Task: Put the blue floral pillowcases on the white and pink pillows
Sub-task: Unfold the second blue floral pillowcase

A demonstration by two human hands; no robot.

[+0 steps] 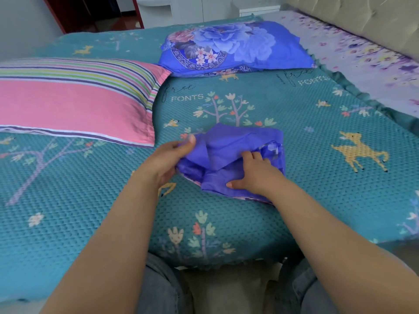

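Both hands on the loose pillowcase, near edge of the bed.

I see a teal waffle-textured bedspread [283,105] printed with trees, birds and deer, a lilac floral sheet [362,55] beyond it on the right against a padded beige headboard [362,17], and white cabinets at the far wall. The bunched blue pillowcase [238,143] lies crumpled before me, its longer run slanting from near-left to far-right. My left hand [167,159] pinches its left edge between thumb and fingers; my right hand [254,173] grips a fold, fingers curled into the cloth. The pink striped pillow [74,103] lies bare at left, long axis left-to-right. The covered pillow [235,46] sits behind it, lengthwise across the bed.
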